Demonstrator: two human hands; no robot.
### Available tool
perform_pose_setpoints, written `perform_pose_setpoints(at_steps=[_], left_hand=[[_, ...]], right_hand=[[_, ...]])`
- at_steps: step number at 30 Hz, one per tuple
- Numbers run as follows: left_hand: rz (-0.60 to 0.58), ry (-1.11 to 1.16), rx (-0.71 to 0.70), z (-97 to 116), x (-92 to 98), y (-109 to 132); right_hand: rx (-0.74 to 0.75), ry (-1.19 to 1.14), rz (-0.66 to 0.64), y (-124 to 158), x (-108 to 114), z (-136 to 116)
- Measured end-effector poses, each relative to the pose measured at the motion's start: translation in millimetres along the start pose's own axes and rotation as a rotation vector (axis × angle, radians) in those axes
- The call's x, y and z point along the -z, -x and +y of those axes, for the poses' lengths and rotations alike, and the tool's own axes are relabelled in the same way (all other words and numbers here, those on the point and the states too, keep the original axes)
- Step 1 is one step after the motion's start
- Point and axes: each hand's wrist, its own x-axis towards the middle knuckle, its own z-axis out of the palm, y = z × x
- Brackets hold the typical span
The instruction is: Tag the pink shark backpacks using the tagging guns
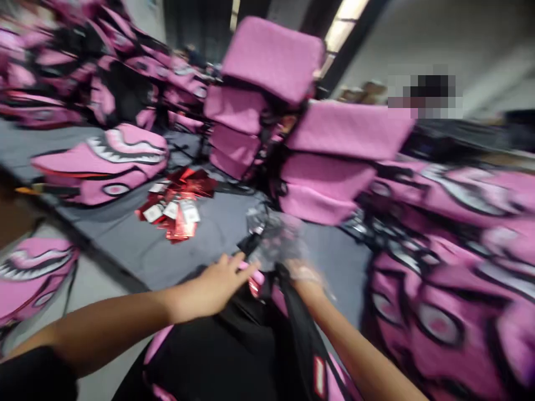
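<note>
A black and pink backpack (251,345) lies before me, black side up, with a small red label on its strap. At its top edge my left hand (209,287) is closed over the pink and black material, fingers bent around it. A small shiny red piece (254,287) shows just below those fingertips. My right hand (307,278) is at the other side of the backpack's top, by the black strap, and its fingers are smeared by motion. Beyond both hands is blurred clear plastic (276,234); whether the right hand touches it I cannot tell.
Red foil tags (178,203) with white labels are heaped on the grey table (112,236). A pink shark-face backpack (104,164) lies at left. Stacked pink backpacks (330,161) stand behind; more backpacks (443,312) crowd the right. Another (35,273) sits below the table edge.
</note>
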Motion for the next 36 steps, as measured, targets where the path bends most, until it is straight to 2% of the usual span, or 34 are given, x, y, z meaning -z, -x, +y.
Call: perform_pose_setpoints(at_steps=[1, 3, 6, 9, 14, 19, 21, 24, 26, 29, 30, 32, 34, 36], left_hand=[[-0.002, 0.014, 0.006, -2, -0.8, 0], [-0.007, 0.034, 0.001, -8, -2.8, -2], [-0.008, 0.020, -0.018, -13, -6.1, -2], [0.004, -0.002, -0.025, -14, -8.0, 0], [0.011, -0.090, -0.017, -13, -7.5, 0], [0.010, -0.115, -0.041, -14, -6.7, -1], [-0.010, -0.091, -0.036, -14, -5.9, -3], [-0.043, -0.020, -0.022, -12, 1.4, -4], [-0.006, 0.064, -0.034, -9, 13.0, 1], [0.266, 0.291, -0.087, 1, 35.0, 14], [0.320, 0.406, -0.120, 4, 40.8, 19], [0.264, 0.633, -0.178, 11, 46.5, 27], [0.194, 0.778, -0.152, 14, 43.8, 31], [0.305, 0.870, -0.042, 14, 35.6, 32]], right_hand=[[-0.096, 0.026, -0.057, 23, -1, 3], [-0.207, 0.040, -0.154, 49, -4, 4], [-0.207, -0.023, -0.224, 59, -2, -1], [-0.223, -0.096, -0.207, 63, 12, -8], [-0.492, -0.210, -0.019, 84, 37, -5], [-0.737, -0.422, 0.180, 101, 67, -3], [-0.832, -0.631, 0.310, 105, 88, -15], [-0.945, -1.032, 0.549, 104, 122, -49], [-0.896, -1.041, 0.572, 99, 138, -75], [-0.632, -0.876, 0.411, 88, 143, -109], [-0.545, -0.859, 0.363, 83, 142, -118], [-0.435, -0.876, 0.310, 73, 139, -133], [-0.424, -0.913, 0.335, 64, 138, -144], [-0.458, -0.995, 0.354, 58, 139, -152]])
